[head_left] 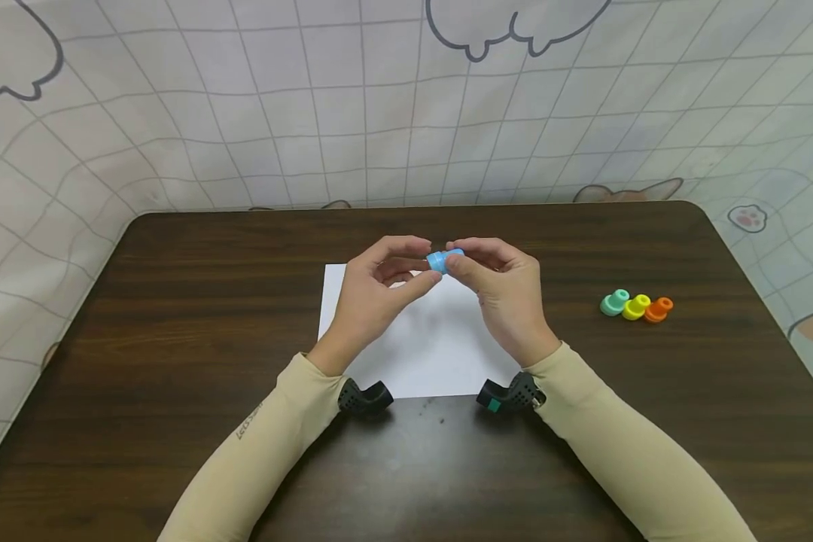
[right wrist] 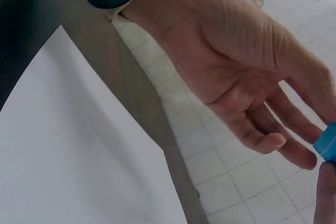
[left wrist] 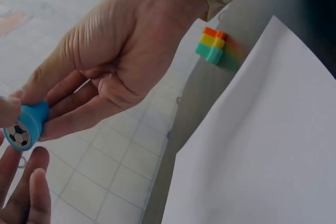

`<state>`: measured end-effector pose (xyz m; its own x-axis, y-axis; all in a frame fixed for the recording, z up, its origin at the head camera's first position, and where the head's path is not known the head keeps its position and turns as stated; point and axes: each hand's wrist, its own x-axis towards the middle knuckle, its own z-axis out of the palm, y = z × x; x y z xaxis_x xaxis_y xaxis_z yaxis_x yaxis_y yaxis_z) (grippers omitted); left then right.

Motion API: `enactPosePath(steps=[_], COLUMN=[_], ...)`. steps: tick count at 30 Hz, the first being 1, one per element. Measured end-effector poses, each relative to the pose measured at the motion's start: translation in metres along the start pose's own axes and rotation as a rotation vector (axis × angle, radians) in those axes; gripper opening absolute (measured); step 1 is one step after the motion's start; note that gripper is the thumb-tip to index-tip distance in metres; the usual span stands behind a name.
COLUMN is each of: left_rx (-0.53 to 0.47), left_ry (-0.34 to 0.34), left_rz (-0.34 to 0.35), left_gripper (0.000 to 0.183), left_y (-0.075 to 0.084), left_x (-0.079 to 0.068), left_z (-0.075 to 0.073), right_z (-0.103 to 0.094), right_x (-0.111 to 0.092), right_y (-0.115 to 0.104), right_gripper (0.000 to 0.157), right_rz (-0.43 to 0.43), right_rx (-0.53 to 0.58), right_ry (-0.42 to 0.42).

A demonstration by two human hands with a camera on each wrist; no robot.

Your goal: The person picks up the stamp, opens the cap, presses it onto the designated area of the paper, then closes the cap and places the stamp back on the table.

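Note:
A small blue toy stamp (head_left: 445, 261) is held above the paper between the two hands. My right hand (head_left: 511, 290) pinches its handle end with thumb and forefinger. At the wider end, the left hand (head_left: 379, 290) has its thumb and a finger on the rim, while its forefinger arches above. A black-and-white football picture (left wrist: 18, 135) shows on the stamp's round end in the left wrist view. The right wrist view shows only the blue rim (right wrist: 326, 143) at its edge, against the left fingertips. White paper (head_left: 420, 354) lies under both hands.
Three more stamps stand touching in a row on the right of the table: mint green (head_left: 613, 302), yellow (head_left: 636, 307) and orange (head_left: 659, 310). The dark wooden table (head_left: 210, 301) reaches back to a grid-patterned cloth (head_left: 379, 113). A black wrist device (head_left: 366, 397) sits on each sleeve's cuff.

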<state>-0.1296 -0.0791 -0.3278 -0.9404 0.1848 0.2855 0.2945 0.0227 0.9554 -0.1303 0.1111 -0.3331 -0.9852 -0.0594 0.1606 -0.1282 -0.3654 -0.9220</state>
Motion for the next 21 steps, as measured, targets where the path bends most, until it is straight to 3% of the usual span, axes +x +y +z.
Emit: enactPosePath(steps=[14, 21], left_rx=[-0.023, -0.058], left_ry=[0.044, 0.065], left_rz=[0.014, 0.036], left_gripper=[0.028, 0.027], left_y=[-0.0029, -0.0039], left_x=[-0.0006, -0.0002], left_z=[0.0013, 0.0037], right_z=[0.0039, 0.005], right_x=[-0.0002, -0.0036], right_y=[0.0052, 0.0077], right_gripper=[0.02, 0.027], right_rz=[-0.04, -0.012], right_rx=[0.001, 0.125], right_ry=[-0.002, -0.008])
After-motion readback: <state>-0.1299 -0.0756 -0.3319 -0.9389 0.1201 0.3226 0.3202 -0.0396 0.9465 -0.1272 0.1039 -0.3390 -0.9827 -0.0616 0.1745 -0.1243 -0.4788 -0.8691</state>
